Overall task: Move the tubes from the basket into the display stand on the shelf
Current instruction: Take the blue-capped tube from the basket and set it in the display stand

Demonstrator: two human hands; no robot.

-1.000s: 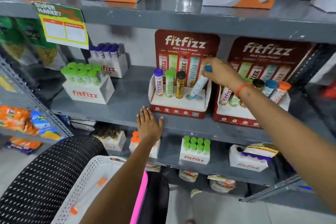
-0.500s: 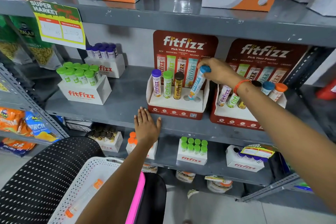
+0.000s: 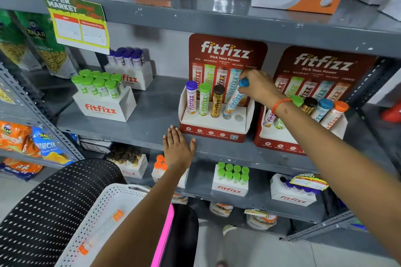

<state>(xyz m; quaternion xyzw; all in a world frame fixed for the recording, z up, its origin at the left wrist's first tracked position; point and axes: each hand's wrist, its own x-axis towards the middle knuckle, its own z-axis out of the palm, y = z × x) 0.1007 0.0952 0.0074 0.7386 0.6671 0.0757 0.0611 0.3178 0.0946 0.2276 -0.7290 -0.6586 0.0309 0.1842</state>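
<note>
My right hand (image 3: 258, 85) grips the cap end of a blue-capped tube (image 3: 234, 101), tilted, with its foot in the fourth hole of the red display stand (image 3: 213, 131). In that stand a purple-capped tube (image 3: 191, 97), a green-capped tube (image 3: 204, 99) and a brown-capped tube (image 3: 217, 102) stand upright. Its fifth hole (image 3: 239, 117) is open. My left hand (image 3: 178, 149) lies flat, fingers spread, on the shelf edge just left of the stand. The white basket (image 3: 102, 204) at the bottom holds an orange-capped tube (image 3: 101, 231).
A second red stand (image 3: 280, 144) with several tubes sits right of the first, behind my right forearm. White boxes of green-capped tubes (image 3: 102, 93) and purple-capped tubes (image 3: 128, 67) stand at left. A black perforated chair back (image 3: 43, 208) is at lower left. More boxes fill the lower shelf.
My right hand has lowered the blue-capped tube a little deeper into the fourth hole and brought it nearer to upright. My left hand has stayed flat on the shelf edge.
</note>
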